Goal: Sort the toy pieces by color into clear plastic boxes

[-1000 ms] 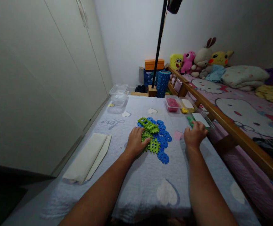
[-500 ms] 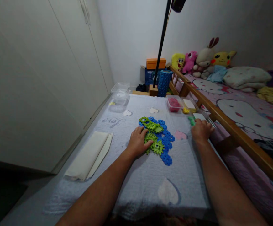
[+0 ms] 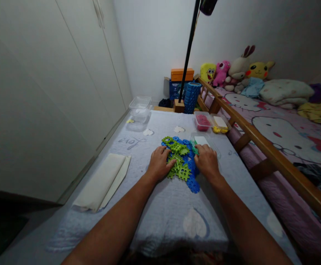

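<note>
A pile of flat plastic building pieces lies mid-table, with lattice-like green pieces (image 3: 183, 170) on top of blue flower-shaped pieces (image 3: 193, 184). My left hand (image 3: 159, 162) rests at the pile's left side, thumb and fingers apart, touching the green pieces. Against the pile's right side is a clear plastic box (image 3: 214, 143) with a white card and green pieces inside. My right hand (image 3: 208, 162) grips the near side of this box; the palm hides part of it, and the fingertips are partly covered.
Behind stand a clear box of red pieces (image 3: 203, 123) and a box of yellow pieces (image 3: 220, 129). Stacked clear containers (image 3: 140, 104) sit at the far left. A folded cream cloth (image 3: 101, 184) lies front left. A wooden bed rail (image 3: 248, 134) borders the right side.
My right hand has brought the clear box with green pieces leftward from beside the bed rail to the pile. My left hand has stayed at the pile.
</note>
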Motion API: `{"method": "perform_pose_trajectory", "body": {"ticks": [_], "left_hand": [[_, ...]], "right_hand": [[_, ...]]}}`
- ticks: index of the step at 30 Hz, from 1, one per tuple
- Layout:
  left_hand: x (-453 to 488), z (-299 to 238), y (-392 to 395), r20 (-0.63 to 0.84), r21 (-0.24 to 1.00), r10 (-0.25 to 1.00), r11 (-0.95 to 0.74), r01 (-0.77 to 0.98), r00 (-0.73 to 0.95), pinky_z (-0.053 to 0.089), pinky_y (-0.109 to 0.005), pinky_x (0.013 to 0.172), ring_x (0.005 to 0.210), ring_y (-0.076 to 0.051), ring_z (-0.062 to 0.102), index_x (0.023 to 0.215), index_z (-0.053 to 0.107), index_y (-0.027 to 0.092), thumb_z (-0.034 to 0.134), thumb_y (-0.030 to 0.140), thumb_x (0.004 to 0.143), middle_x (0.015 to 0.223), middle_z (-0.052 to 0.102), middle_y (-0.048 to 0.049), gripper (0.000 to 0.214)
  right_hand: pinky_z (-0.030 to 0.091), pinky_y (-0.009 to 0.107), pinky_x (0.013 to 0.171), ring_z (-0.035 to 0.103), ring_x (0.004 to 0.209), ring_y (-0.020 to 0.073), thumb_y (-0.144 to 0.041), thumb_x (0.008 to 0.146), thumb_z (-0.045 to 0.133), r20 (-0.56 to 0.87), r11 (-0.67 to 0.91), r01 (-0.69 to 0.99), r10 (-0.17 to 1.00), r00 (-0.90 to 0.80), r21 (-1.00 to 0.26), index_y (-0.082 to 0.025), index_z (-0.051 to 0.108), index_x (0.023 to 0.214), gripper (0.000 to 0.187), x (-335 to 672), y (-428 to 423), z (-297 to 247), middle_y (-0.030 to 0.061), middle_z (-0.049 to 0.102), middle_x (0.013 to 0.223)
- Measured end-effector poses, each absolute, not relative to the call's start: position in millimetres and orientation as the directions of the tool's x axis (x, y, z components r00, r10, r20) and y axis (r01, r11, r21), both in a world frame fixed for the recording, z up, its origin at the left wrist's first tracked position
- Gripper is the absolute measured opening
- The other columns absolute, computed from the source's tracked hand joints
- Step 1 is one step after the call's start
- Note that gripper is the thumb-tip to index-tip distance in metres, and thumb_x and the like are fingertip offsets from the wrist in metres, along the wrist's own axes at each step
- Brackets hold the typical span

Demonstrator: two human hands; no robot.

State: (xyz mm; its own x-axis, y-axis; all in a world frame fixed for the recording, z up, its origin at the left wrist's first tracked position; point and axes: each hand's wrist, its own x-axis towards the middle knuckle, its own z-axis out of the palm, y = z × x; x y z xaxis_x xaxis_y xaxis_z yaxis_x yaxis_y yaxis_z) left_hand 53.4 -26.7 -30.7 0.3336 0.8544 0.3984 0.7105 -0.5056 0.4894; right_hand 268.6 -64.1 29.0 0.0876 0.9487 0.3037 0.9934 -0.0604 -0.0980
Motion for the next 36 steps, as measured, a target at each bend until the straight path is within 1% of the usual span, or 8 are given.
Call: {"method": "perform_pose_trajectory", "body": {"ticks": [5, 10, 13, 16, 21, 27, 32, 36], "left_hand": [[52.2, -30.1, -26.5, 0.460, 0.487, 0.830, -0.532, 0.692, 0.315, 0.043, -0.053, 0.115, 0.131, -0.033, 0.055, 0.120, 0.069, 0.017, 0.069, 0.039, 0.090, 0.135, 0.062, -0.0162, 0.037], [52.0, -25.7, -28.2, 0.508, 0.486, 0.804, -0.563, 0.669, 0.308, 0.044, -0.053, 0.114, 0.129, -0.031, 0.056, 0.117, 0.070, 0.017, 0.069, 0.037, 0.091, 0.133, 0.063, -0.0151, 0.033], [52.7, -22.5, -30.9, 0.526, 0.479, 0.790, -0.582, 0.657, 0.316, 0.044, -0.053, 0.115, 0.130, -0.031, 0.055, 0.117, 0.069, 0.018, 0.068, 0.037, 0.091, 0.134, 0.063, -0.0141, 0.032], [53.0, -19.6, -34.0, 0.539, 0.471, 0.775, -0.602, 0.644, 0.330, 0.043, -0.053, 0.115, 0.131, -0.031, 0.055, 0.119, 0.069, 0.019, 0.068, 0.038, 0.092, 0.134, 0.064, -0.0135, 0.033], [54.5, -15.0, -40.2, 0.535, 0.466, 0.765, -0.621, 0.630, 0.358, 0.040, -0.054, 0.118, 0.133, -0.032, 0.053, 0.121, 0.068, 0.017, 0.068, 0.037, 0.091, 0.133, 0.064, -0.0136, 0.036], [77.4, -6.7, -52.6, 0.462, 0.499, 0.772, -0.634, 0.591, 0.437, 0.036, -0.053, 0.121, 0.138, -0.033, 0.048, 0.128, 0.064, 0.014, 0.069, 0.040, 0.090, 0.140, 0.060, -0.0168, 0.046], [104.4, -4.5, -58.5, 0.346, 0.603, 0.804, -0.586, 0.542, 0.484, 0.041, -0.054, 0.116, 0.133, -0.034, 0.052, 0.135, 0.058, 0.017, 0.078, 0.041, 0.083, 0.141, 0.059, -0.0177, 0.060], [113.6, -6.2, -60.9, 0.331, 0.665, 0.838, -0.534, 0.522, 0.434, 0.043, -0.053, 0.113, 0.129, -0.033, 0.055, 0.135, 0.055, 0.020, 0.081, 0.036, 0.080, 0.136, 0.061, -0.0146, 0.063]], "right_hand": [[0.044, 0.032, 0.080, 0.066, 0.088, 0.0233, -0.028, 0.088, 0.066, 0.297, 0.091, 0.946, 0.955, 0.006, -0.312, -0.016, 0.073, 0.114, 0.030, 278.5, -51.7, 39.1, 0.0090, 0.072, 0.097], [0.047, 0.036, 0.086, 0.066, 0.091, 0.0255, -0.034, 0.086, 0.062, 0.331, -0.123, 0.886, 0.897, 0.292, -0.448, -0.013, 0.076, 0.100, 0.028, 335.4, -0.5, 37.9, 0.0128, 0.074, 0.098], [0.049, 0.036, 0.085, 0.067, 0.095, 0.0282, -0.034, 0.082, 0.063, 0.227, -0.234, 0.808, 0.884, 0.408, -0.540, -0.012, 0.076, 0.095, 0.029, 360.4, 28.0, 28.0, 0.0145, 0.075, 0.096], [0.050, 0.034, 0.078, 0.069, 0.086, 0.0256, -0.033, 0.080, 0.063, 0.104, -0.234, 0.719, 0.914, 0.392, -0.654, -0.013, 0.076, 0.088, 0.025, 368.9, 45.4, 17.0, 0.0112, 0.076, 0.087], [0.051, 0.032, 0.078, 0.070, 0.085, 0.0234, -0.028, 0.074, 0.065, 0.144, -0.173, 0.705, 0.919, 0.367, -0.688, -0.016, 0.077, 0.088, 0.022, 365.5, 51.2, 8.4, 0.0087, 0.078, 0.088], [0.048, 0.035, 0.077, 0.062, 0.077, 0.0225, -0.035, 0.073, 0.063, 0.330, -0.031, 0.738, 0.881, 0.339, -0.674, -0.017, 0.076, 0.093, 0.030, 361.0, 39.2, 13.3, 0.0061, 0.073, 0.080], [0.046, 0.034, 0.076, 0.060, 0.076, 0.0209, -0.037, 0.074, 0.057, 0.331, 0.032, 0.664, 0.884, 0.330, -0.747, -0.018, 0.070, 0.087, 0.027, 351.3, 28.5, 23.7, 0.0043, 0.068, 0.081], [0.045, 0.034, 0.075, 0.059, 0.075, 0.0202, -0.033, 0.074, 0.053, 0.325, 0.049, 0.617, 0.881, 0.343, -0.785, -0.020, 0.061, 0.082, 0.017, 341.4, 22.9, 32.1, 0.0028, 0.065, 0.078]]}}
